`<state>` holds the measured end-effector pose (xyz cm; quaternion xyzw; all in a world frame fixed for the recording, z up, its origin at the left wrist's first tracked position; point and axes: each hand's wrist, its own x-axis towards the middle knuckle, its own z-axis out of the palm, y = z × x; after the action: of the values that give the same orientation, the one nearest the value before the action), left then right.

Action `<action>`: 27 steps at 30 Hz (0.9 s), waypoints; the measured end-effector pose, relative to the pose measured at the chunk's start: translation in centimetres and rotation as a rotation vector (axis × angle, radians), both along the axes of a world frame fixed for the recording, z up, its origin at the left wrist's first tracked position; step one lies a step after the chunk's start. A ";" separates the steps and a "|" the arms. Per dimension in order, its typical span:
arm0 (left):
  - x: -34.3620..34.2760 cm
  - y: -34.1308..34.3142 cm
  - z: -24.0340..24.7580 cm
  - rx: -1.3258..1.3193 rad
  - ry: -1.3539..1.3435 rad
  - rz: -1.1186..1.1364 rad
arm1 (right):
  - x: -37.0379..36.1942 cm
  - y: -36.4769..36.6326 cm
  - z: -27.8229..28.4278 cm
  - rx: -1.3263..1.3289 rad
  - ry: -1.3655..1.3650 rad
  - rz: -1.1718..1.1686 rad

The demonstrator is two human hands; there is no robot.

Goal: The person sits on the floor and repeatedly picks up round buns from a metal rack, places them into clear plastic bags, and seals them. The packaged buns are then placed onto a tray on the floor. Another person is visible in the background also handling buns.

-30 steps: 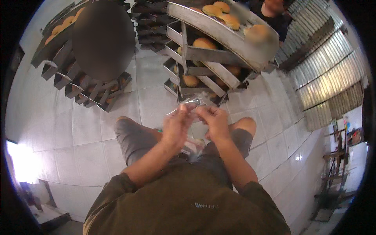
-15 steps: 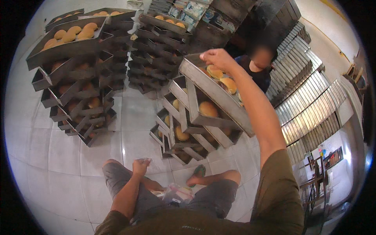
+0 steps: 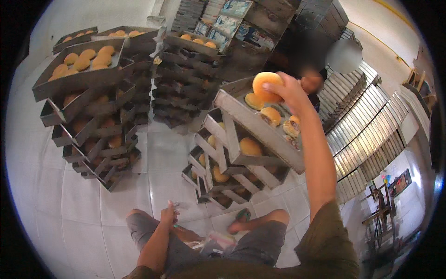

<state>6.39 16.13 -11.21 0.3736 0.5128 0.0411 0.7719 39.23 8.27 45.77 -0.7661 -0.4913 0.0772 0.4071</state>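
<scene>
My right hand point(image 3: 292, 93) grips a round golden bun point(image 3: 268, 86), lifted just above the top metal tray point(image 3: 260, 123) of the stack in front of me. More buns point(image 3: 271, 116) lie in that tray, and some show a dark filling at their sides. Low over my left thigh, my left hand point(image 3: 169, 214) is closed on a thin piece of clear plastic point(image 3: 185, 205), apparently a bag. Between my legs lies a clear packet point(image 3: 218, 242) with pinkish and white parts.
Tall crisscrossed stacks of bun trays point(image 3: 51, 90) stand at the left, with another stack point(image 3: 188, 76) behind. A person point(image 3: 312, 83) is just beyond my tray stack. Piled metal trays point(image 3: 371, 139) line the right. White floor tiles point(image 3: 121, 228) lie below.
My right hand, formerly near the tray's far left corner, has moved right and now holds up a bun. The left hand stays low with the plastic. The whole view has shifted slightly.
</scene>
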 end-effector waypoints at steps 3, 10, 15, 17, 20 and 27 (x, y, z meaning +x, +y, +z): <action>-1.6 1.7 -1.9 -0.260 -0.389 0.377 | -11.7 -6.6 -5.6 0.419 0.429 0.096; 1.0 -8.1 19.3 -0.477 -0.684 0.283 | -25.2 -22.2 -23.8 0.322 1.374 -0.130; 2.9 -12.7 25.8 -0.223 -0.868 0.173 | -25.1 -19.6 -21.9 0.391 0.608 -0.029; 3.2 -14.7 28.8 -0.047 -0.856 0.133 | -24.3 -18.6 -23.8 0.596 0.483 -0.103; 3.1 -16.5 29.8 0.191 -0.774 0.095 | -24.2 -19.8 -23.8 0.706 0.506 -0.183; 2.1 -18.3 30.5 0.340 -0.822 0.026 | -22.5 -23.3 -24.1 0.531 0.820 -0.279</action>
<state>8.47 -2.21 19.25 0.4411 0.1541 0.2796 0.8387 16.75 -15.06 21.67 -0.6012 -0.1870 0.1889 0.7536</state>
